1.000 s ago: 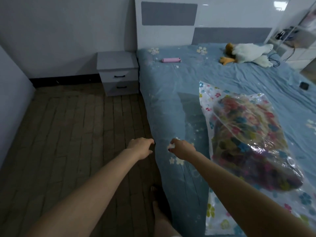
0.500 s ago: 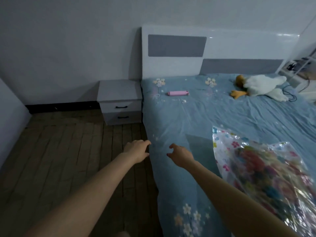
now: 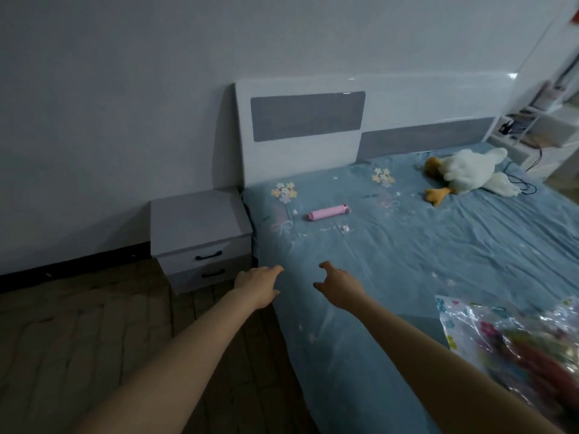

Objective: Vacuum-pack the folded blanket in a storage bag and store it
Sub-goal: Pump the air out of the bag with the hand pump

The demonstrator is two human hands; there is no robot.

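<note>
I can read no text, label, brand, number or sign anywhere in my view. The bedsheet carries only printed flowers and bows; a couple of small dark marks beside them might be lettering, but they are too blurred for me to make out. The storage bag shows a flower pattern and no wording I can see. The pink tube looks plain from here.

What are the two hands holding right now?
Nothing. The left hand and right hand reach out open above the blue flowered bedsheet, fingers loose, gripping nothing.
</note>
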